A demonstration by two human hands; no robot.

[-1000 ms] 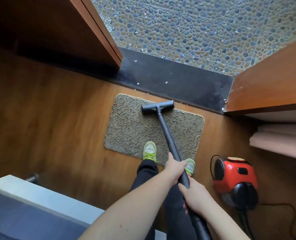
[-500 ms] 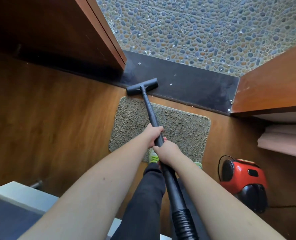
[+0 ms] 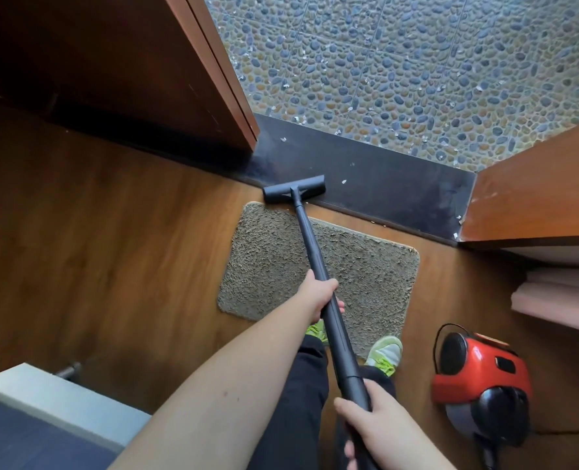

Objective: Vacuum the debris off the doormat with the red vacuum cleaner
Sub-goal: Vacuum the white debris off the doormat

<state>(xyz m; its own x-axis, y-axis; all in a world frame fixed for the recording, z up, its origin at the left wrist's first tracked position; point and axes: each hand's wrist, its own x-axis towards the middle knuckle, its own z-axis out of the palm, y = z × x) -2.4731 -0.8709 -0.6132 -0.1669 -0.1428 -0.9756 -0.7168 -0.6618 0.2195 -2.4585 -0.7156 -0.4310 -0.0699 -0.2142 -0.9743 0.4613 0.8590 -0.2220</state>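
Observation:
A grey-brown shaggy doormat [image 3: 274, 262] lies on the wooden floor in front of a dark threshold [image 3: 399, 188]. The vacuum's black wand [image 3: 310, 242] runs from my hands across the mat to its flat nozzle [image 3: 294, 188], which sits just past the mat's far edge, at the threshold. My left hand [image 3: 316, 295] grips the wand midway. My right hand [image 3: 369, 422] grips it lower, near the hose end. The red vacuum cleaner [image 3: 481, 378] stands on the floor at the right of the mat. White debris flecks [image 3: 343, 181] dot the threshold.
An open wooden door [image 3: 193, 72] stands at the left and a wooden panel [image 3: 535, 198] at the right. Pebble-patterned tiles [image 3: 416, 69] lie beyond the threshold. My feet in green-yellow shoes [image 3: 386, 354] stand on the mat's near edge. A white ledge [image 3: 44, 395] is at the lower left.
The nozzle went from the mat's far part out to the threshold, then shifted slightly right. My right hand slid back down the wand, away from my left hand.

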